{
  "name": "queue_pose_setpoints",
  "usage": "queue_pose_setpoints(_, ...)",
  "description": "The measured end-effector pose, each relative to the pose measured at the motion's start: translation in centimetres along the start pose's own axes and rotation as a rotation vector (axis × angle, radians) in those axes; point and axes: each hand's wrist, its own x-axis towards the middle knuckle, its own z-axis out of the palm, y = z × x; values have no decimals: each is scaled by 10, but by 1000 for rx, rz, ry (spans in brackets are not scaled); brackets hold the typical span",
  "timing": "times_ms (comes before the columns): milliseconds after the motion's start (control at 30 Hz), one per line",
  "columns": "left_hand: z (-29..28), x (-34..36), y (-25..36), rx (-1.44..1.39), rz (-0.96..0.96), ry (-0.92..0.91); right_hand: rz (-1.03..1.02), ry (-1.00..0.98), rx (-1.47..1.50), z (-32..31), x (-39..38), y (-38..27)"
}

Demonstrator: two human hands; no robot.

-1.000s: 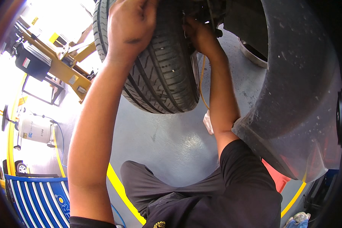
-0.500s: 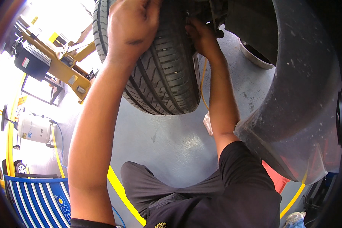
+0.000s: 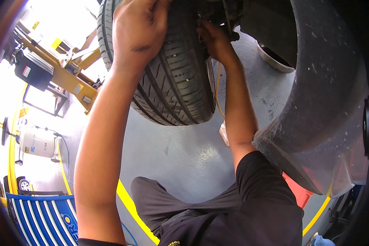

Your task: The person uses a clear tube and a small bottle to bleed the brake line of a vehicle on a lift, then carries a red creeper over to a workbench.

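A mounted car tire [image 3: 178, 92] with a dark grooved tread hangs off the floor in the upper middle. Against its tread, near the top edge, rests my left hand [image 3: 139, 35], dark smudge on its back. Its fingers curl closed, partly cut off by the picture's edge, so what they hold is hidden. Behind the tire's inner side my right hand [image 3: 220, 43] reaches in among dark suspension parts [image 3: 229, 16]. Thumb and fingers close there around something small and dark that I cannot make out. A thin orange cable [image 3: 218, 86] hangs down beside my right wrist.
A large dark fender liner [image 3: 315, 110] curves down along my right arm. Beyond it lies a round pan [image 3: 274, 61] on the grey floor. At left stand a yellow lift arm [image 3: 69, 69], a white tank [image 3: 39, 141] and a blue-and-white striped panel [image 3: 41, 217].
Both hands and the tire sit slightly further left in the picture, with the whole view shifted a little. Both hands keep nearly the same grip and place.
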Motion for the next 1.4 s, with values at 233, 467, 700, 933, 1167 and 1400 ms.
queue_pose_setpoints(233,-4,-2,0,-9,-8,-24,43,-134,-16,-2,2,-9)
queue_pose_setpoints(467,-3,-1,4,18,-52,-9,-27,-95,-12,-3,6,3)
queue_pose_setpoints(700,-5,0,2,23,-41,-17,-35,-85,12,-1,5,3)
queue_pose_setpoints(933,1,2,10,9,-79,1,-78,43,-24,2,4,22)
queue_pose_setpoints(1167,-4,1,7,-9,-71,-21,-4,11,138,3,3,5)
queue_pose_setpoints(1400,-4,0,5,16,-89,-21,-148,52,33,11,7,16)
